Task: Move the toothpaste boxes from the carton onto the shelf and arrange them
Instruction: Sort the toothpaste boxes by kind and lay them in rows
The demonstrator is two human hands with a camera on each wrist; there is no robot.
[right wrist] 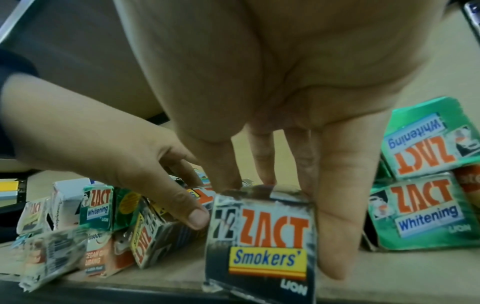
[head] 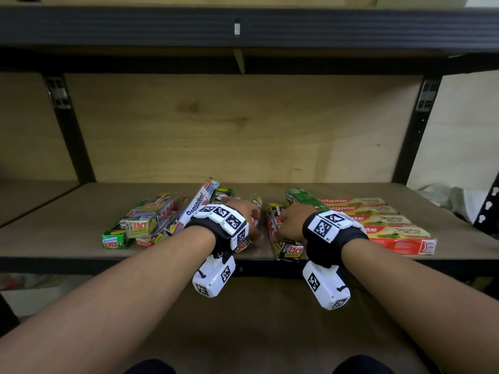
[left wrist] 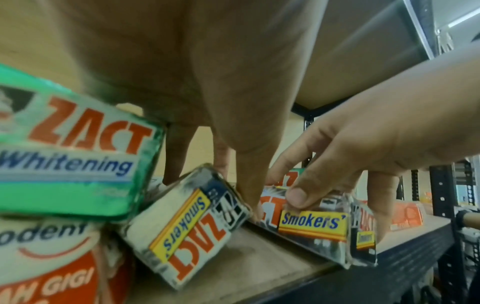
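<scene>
Two black Zact Smokers' toothpaste boxes lie on the wooden shelf [head: 81, 238] near its front edge. My right hand [head: 289, 220] grips one of them [head: 290, 251] [right wrist: 259, 236], thumb on its left side and fingers down its right side. My left hand [head: 248, 214] holds the other box [left wrist: 187, 232], which is tilted; its thumb and fingers straddle it. In the head view that box [head: 242, 248] is mostly hidden under my wrist. The two hands are almost touching. The carton is not in view.
A loose pile of Zact boxes [head: 151, 220] with a long Pepsodent box [head: 199, 206] lies left of my hands. Several red Colgate boxes [head: 378, 220] lie in a neat row on the right, green Zact Whitening boxes [right wrist: 420, 211] beside them. Black uprights [head: 67, 130] flank the bay.
</scene>
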